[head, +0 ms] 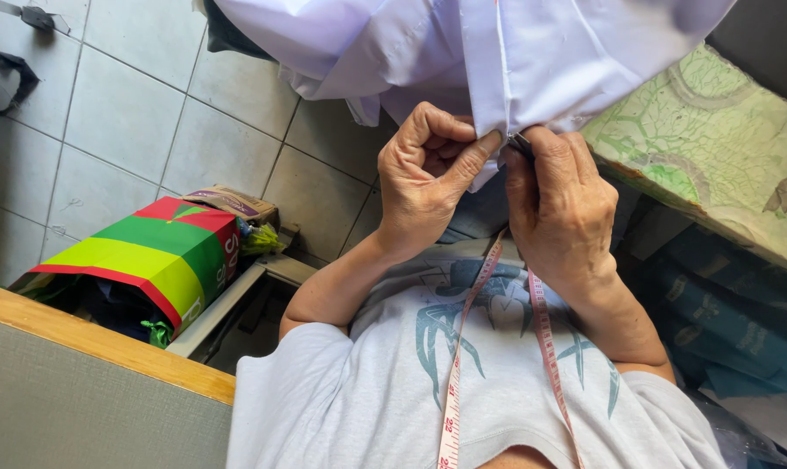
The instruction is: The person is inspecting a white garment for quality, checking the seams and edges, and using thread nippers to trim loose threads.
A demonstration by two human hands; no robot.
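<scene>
A pale lavender-white garment hangs across the top of the view. My left hand pinches the garment's lower edge between thumb and forefinger. Right beside it, my right hand holds a small dark tool against the same edge; the tool's tip is mostly hidden by cloth and fingers. A pink measuring tape hangs around my neck and down over my light grey printed shirt.
A green, yellow and red box with bags in it sits at the left on a low ledge over the grey tiled floor. A wood-edged grey panel fills the lower left. A green patterned tabletop lies at the right.
</scene>
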